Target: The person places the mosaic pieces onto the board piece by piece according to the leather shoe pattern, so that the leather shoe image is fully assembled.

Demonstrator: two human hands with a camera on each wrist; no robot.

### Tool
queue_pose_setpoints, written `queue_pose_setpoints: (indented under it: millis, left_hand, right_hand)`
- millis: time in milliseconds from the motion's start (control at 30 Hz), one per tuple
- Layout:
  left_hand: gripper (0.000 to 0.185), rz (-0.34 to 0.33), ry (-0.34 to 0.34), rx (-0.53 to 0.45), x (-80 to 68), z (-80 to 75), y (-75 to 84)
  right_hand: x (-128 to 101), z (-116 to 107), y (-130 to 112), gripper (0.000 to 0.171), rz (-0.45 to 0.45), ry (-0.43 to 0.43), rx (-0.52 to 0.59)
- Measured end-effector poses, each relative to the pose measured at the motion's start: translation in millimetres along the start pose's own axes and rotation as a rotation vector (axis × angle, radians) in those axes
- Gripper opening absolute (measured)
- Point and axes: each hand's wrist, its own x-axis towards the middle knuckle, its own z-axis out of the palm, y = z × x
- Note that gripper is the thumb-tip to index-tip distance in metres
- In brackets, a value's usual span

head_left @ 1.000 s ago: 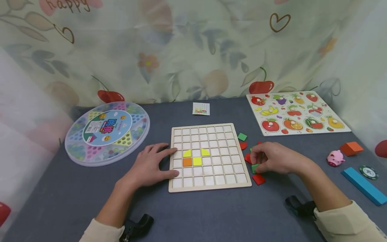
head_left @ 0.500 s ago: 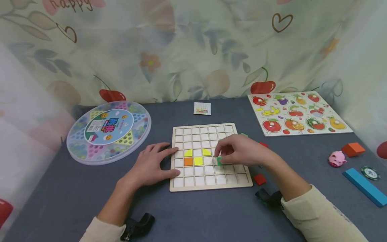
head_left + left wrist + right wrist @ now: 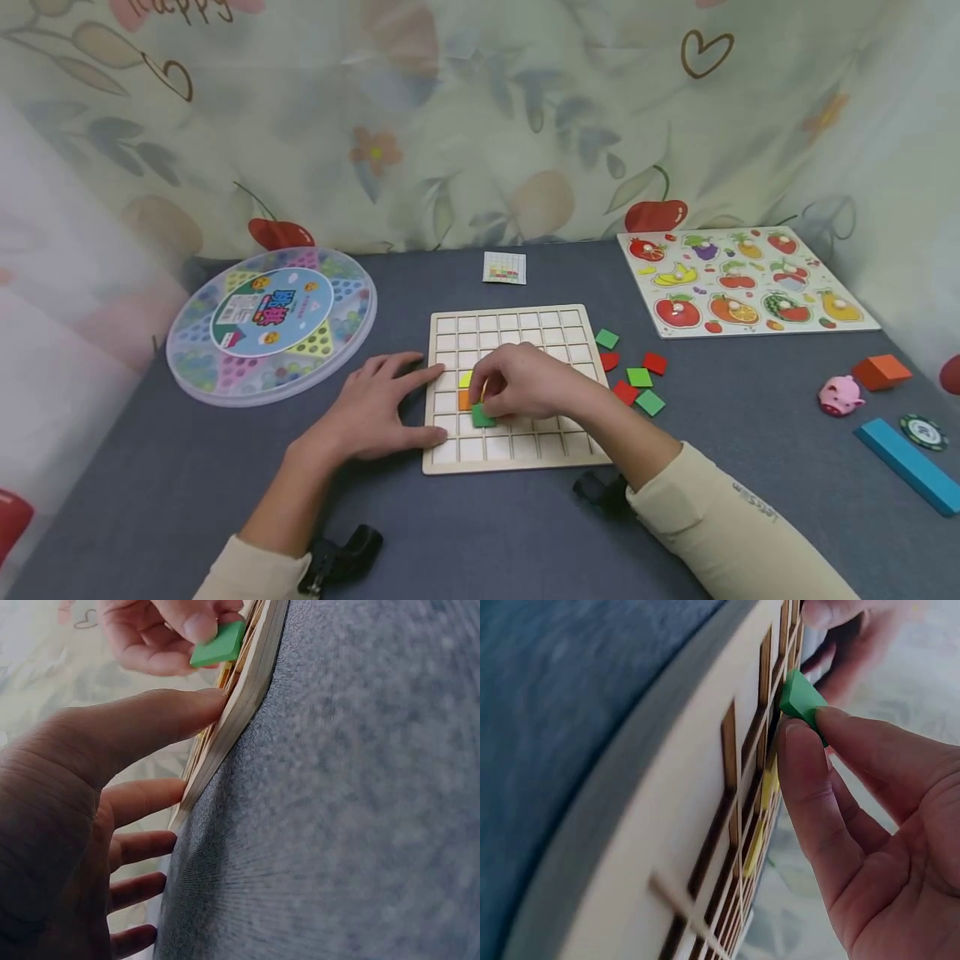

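**Green tile being held over the grid board**

A green tile [image 3: 483,416] is being pinched between the thumb and fingertips of the right hand [image 3: 525,385], whose grip is curled closed around it. The tile is being held tilted, just above the cells of the board [image 3: 572,323], below the orange tile [image 3: 463,401] and in the lower left part of the grid. In the right wrist view the tile [image 3: 802,697] is seen at the fingertips, close to the board's slats; whether it is touching a cell cannot be told. A yellow tile [image 3: 466,379] is being partly covered by the right hand.

The left hand [image 3: 367,410] is being kept flat on the table [image 3: 525,533], fingers straight and spread, nothing being held; its thumb and forefinger are being pressed against the board's left edge.

Loose green and red tiles [image 3: 639,377] are lying on the table just right of the board. A round marble game [image 3: 272,323] is sitting well to the left, a fruit puzzle [image 3: 742,279] to the far right, and a small card [image 3: 505,268] behind the board. A pink pig [image 3: 839,394], an orange block [image 3: 881,372], a blue bar [image 3: 903,462] and a chip [image 3: 922,432] are lying at the right edge.
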Motion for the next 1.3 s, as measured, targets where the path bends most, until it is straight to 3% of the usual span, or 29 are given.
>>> queue_pose_setpoints:
  millis: [367,633,833,1033,1300]
  left_hand:
    - [0.085,0.007,-0.002,-0.013,-1.8,-0.3,0.1]
    - [0.083,-0.001,-0.007,-0.019,0.0,-0.1,1.4]
    - [0.084,-0.002,-0.008,-0.019,-0.2,-2.3,0.7]
    - [0.085,-0.016,-0.019,-0.019,-0.3,-1.3,0.9]
    - [0.086,-0.027,-0.021,-0.022,-0.1,-0.4,1.8]
  right_hand:
    - [7,14,-13,0.014,0.041,0.015,-0.004]
    - [3,21,-17,0.016,0.085,0.085,-0.075]
    - [4,22,-13,0.017,0.072,0.085,-0.086]
    - [-9,13,-4,0.016,0.048,0.086,-0.007]
    - [-45,-16,25,0.013,0.083,0.17,0.049]
